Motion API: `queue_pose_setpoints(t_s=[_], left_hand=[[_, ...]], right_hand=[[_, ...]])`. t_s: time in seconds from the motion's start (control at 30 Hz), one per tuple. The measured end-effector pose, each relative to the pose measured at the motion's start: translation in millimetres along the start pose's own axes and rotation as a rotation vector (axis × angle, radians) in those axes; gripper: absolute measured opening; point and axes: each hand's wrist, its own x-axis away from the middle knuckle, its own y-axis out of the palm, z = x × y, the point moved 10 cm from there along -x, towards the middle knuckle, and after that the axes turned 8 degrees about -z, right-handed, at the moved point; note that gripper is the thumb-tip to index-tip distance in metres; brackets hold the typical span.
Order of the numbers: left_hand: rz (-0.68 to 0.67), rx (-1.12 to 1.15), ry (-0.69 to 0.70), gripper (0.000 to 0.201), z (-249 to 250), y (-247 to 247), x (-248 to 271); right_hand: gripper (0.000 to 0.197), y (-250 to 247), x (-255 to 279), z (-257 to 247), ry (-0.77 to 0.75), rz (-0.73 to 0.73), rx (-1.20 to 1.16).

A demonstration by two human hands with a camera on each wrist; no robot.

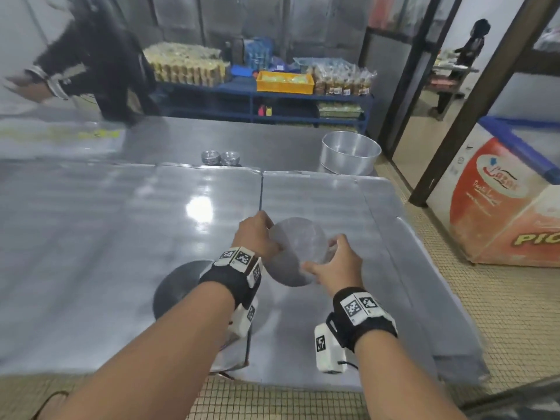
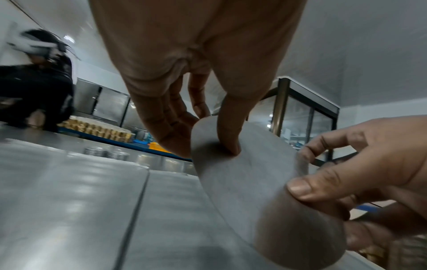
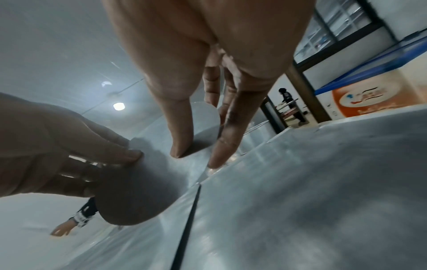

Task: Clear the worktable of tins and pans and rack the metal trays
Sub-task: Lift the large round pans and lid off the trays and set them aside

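Both hands, left hand [image 1: 254, 237] and right hand [image 1: 336, 262], pinched opposite rims of one round tin [image 1: 295, 253] above the worktop [image 1: 91, 237]; it looked light, stiff, slippery; best gripped at the rim.

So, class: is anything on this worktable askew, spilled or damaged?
Nothing spilled or visibly damaged. The only tilted thing is the round metal disc, held at its edges by the left hand and right hand. The stacked small tins sit upright.
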Motion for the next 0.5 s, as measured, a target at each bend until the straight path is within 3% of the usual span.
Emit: queue_pose_setpoints(t_s=[0.23, 0.37, 0.5], left_hand=[[0.041, -0.013, -0.039, 0.028, -66.7, -65.6, 31.7], [0.085, -0.022, -0.072, 0.027, -102.2, -90.5, 48.5], [0.085, -0.028, -0.074, 0.029, -127.8, -101.9, 61.9]], right_hand=[[0.044, 71.7, 15.6, -56.6, -0.114, -0.103, 0.017], [0.024, 100.7, 21.7, -77.2, -0.159, -0.119, -0.026], [0.017, 120.3, 31.1, -93.5, -0.192, -0.121, -0.007]])
